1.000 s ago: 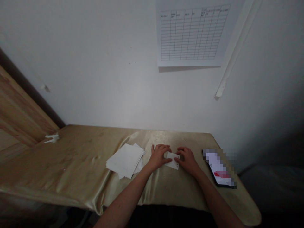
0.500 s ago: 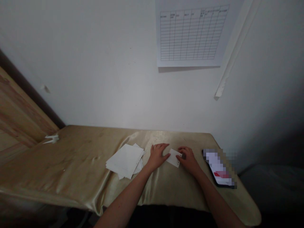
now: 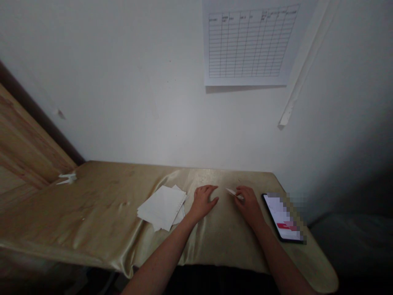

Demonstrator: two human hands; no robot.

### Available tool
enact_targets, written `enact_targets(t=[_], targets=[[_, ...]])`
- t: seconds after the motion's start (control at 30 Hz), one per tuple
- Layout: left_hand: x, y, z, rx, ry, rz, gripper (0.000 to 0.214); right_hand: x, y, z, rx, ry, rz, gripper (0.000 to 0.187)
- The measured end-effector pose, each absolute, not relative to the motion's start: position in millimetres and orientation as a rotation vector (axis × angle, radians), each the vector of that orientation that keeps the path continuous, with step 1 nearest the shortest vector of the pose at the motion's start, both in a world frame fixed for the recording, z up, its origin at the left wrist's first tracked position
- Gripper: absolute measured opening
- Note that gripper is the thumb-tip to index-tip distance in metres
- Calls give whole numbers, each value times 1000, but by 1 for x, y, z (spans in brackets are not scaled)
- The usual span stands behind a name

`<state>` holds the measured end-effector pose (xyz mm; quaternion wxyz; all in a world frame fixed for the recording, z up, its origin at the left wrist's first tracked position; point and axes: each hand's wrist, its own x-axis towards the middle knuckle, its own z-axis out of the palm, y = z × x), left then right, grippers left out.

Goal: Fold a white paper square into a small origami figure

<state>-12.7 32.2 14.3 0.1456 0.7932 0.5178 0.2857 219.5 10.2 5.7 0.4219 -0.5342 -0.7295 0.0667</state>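
Between the thumb and fingers of my right hand (image 3: 248, 203) is a small folded piece of white paper (image 3: 232, 192), tilted so that mostly its thin edge shows. My left hand (image 3: 205, 200) rests on the cloth with its thumb and fingers apart and nothing in them. Just left of that hand lies a loose stack of white paper sheets (image 3: 162, 207); some have a perforated edge, and they are not lined up with one another.
A gold satin cloth (image 3: 101, 205) covers the table. A phone (image 3: 284, 223) with a lit screen lies at the right. A small white object (image 3: 68, 178) sits at the far left, beside wooden boards (image 3: 24, 151). A printed table sheet (image 3: 248, 45) hangs on the wall.
My right hand has lifted and turned the small paper, which earlier lay flatter between both hands. It has moved slightly right, away from my left hand, which has stayed nearly still.
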Motion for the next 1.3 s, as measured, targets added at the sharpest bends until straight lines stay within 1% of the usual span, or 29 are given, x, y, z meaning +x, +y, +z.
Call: enact_targets(t=[0.23,0.37,0.5,0.63,0.73,0.97,1.17,1.3], targets=[[-12,31,16,2307,1489,806,46,216,10,2,-1304,-2074,258,14],[-11,29,17,2315,1494,777,43,214,10,1,-1302,-2090,322,8],[-11,26,17,2332,1483,761,37,212,7,3,-1326,-2063,408,19],[-10,24,18,2358,1462,741,32,212,9,0,-1308,-2007,476,21],[-10,21,18,2411,1391,692,30,214,13,-6,-1279,-1969,451,22],[-7,16,16,2493,1220,487,38,218,17,-14,-1312,-1924,328,18],[-3,14,17,2498,1259,518,30,220,18,-13,-1288,-1911,340,18],[0,12,20,2502,1297,540,29,221,20,-14,-1306,-1865,357,19]])
